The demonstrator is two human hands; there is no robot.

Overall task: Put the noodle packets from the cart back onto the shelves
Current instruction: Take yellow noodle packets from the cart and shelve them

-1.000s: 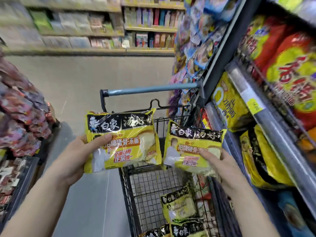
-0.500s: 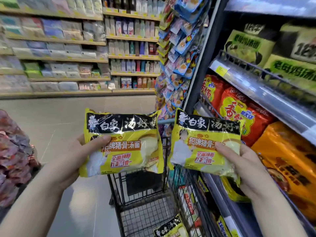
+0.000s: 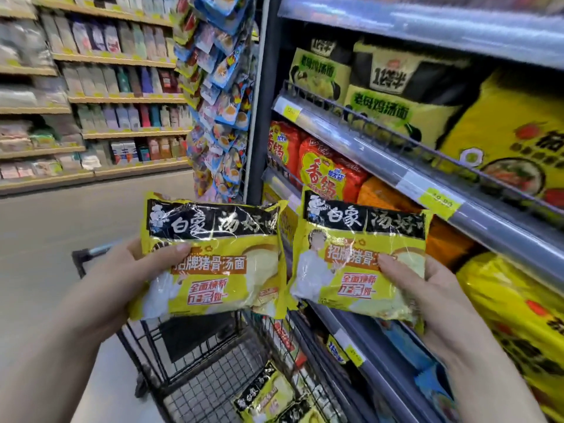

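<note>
Two matching yellow-and-black noodle packets are held up side by side, as they were half a second ago. The left hand (image 3: 122, 276) grips the left packet (image 3: 219, 264) by its left edge, thumb across the front. The right hand (image 3: 427, 288) grips the right packet (image 3: 360, 261) at its lower right, thumb on the front. The view has since tilted up, so the shelves (image 3: 451, 190) right of the right hand show a higher row of green-and-yellow packs (image 3: 396, 108). A low wire fence (image 3: 366, 129) fronts that row, above red packets (image 3: 323, 169). Below both hands, the black wire cart (image 3: 195, 346) holds more packets (image 3: 265, 398). A strip of snack bags (image 3: 219, 102) hangs beyond the hands
</note>
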